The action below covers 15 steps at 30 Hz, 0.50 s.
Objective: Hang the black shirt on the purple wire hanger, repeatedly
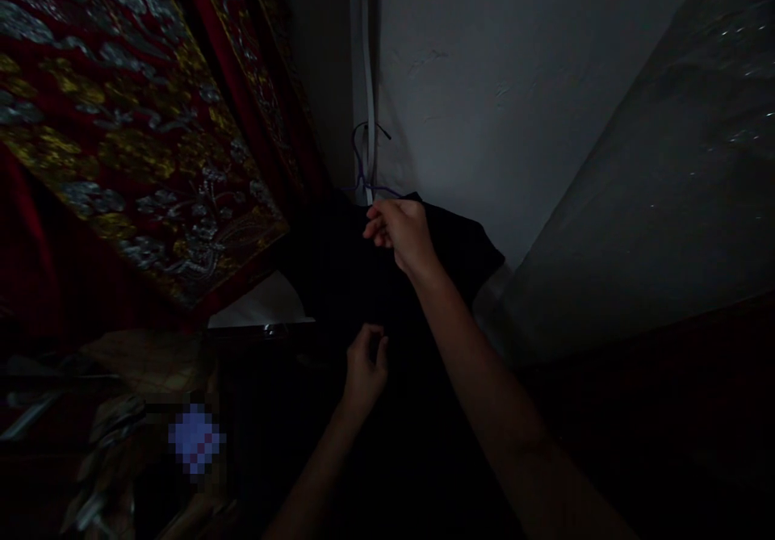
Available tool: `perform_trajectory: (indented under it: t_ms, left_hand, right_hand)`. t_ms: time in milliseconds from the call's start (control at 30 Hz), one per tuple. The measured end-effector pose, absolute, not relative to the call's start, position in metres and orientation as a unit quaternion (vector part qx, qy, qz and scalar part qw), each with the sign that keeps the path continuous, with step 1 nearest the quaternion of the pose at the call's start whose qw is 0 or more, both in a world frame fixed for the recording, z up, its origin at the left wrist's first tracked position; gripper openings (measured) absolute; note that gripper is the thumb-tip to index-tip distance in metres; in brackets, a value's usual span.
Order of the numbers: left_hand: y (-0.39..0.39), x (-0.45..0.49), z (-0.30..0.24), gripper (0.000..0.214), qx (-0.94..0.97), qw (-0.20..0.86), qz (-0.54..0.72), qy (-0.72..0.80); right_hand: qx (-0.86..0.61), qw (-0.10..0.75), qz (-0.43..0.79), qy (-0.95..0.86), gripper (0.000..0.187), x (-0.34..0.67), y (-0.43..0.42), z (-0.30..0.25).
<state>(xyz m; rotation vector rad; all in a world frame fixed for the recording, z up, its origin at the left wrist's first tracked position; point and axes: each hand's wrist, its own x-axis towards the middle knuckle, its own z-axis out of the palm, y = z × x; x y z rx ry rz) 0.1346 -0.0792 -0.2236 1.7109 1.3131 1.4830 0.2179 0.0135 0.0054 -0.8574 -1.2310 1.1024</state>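
Note:
A black garment (pixel 448 237) hangs on a thin purple hanger (pixel 361 175) in front of the wall. Over its upper part, just below the hanger, is my right hand (pixel 400 229), its fingers curled in. Whether anything is between those fingertips I cannot make out. Lower down on the garment's front, my left hand (pixel 364 366) is closed, with index finger and thumb bent towards each other at the dark cloth. The poor light hides the folds and the garment's lower edge.
At the left hangs a red cloth (pixel 139 120) with gold and silver decoration. A pale vertical strip (pixel 366 56) runs down the wall (pixel 514 96). Clear plastic sheeting (pixel 672 177) covers the right side. Blurred items and a pixelated blue patch (pixel 197 439) lie lower left.

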Motion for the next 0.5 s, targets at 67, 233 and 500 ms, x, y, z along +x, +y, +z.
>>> perform_trajectory:
  t_ms: [67,233,500]
  left_hand:
    - [-0.073,0.124,-0.202,0.008,0.654,0.255,0.529,0.477]
    - [-0.039,0.091,-0.098,0.029,0.669,0.096,0.622,0.395]
    - [0.004,0.096,-0.009,0.016,0.784,-0.065,0.516,0.339]
  right_hand:
    - [-0.352,0.590,0.475,-0.550,0.025,0.220,0.010,-0.002]
    - [-0.331,0.579,0.445,-0.598,0.027,0.233,-0.002,-0.017]
    - [-0.334,0.590,0.325,-0.659,0.028,0.251,0.004,-0.018]
